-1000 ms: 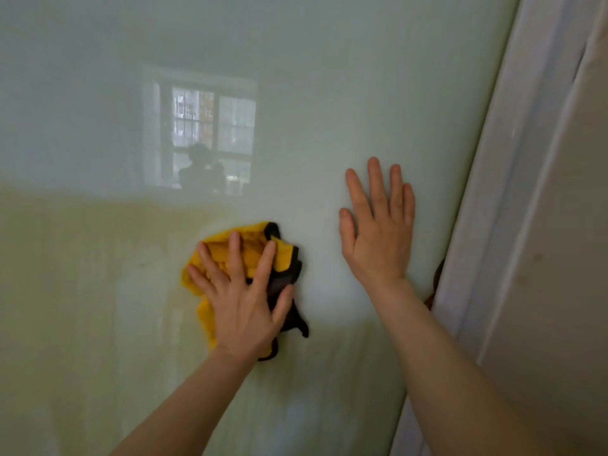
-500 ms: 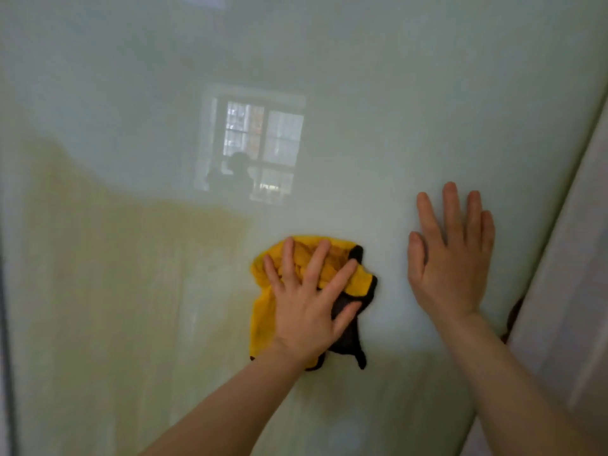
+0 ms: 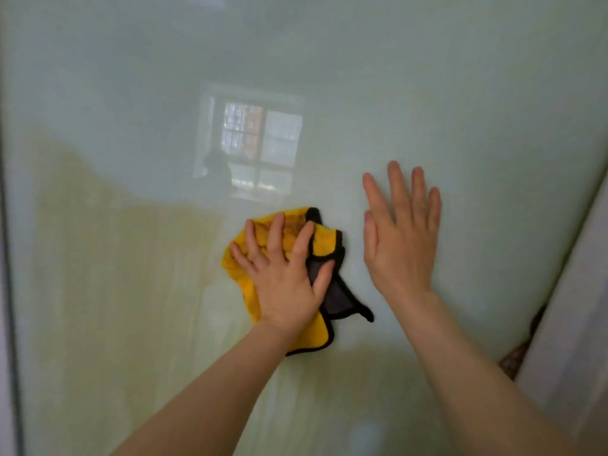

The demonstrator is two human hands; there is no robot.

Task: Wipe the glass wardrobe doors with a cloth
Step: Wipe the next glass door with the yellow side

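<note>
Wiping step is under way, mid-panel. Left hand (image 3: 283, 278) is pressing the cloth (image 3: 324, 245) flat against the glass door (image 3: 427, 93), fingers spread and nearly straight, so the grip is wide, pushing rather than clutching; the yellow cloth with dark trim is bunching under the palm, one corner trailing to the lower right. Right hand (image 3: 399, 238) is lying flat on the glass just beside the cloth, fingers straight, grip wide, holding nothing, seemingly bracing the door. A window reflection (image 3: 260, 146) is showing above the hands. Next move probably calls for sliding the cloth across unwiped glass while keeping even pressure, and shifting the bracing hand clear of the path.
</note>
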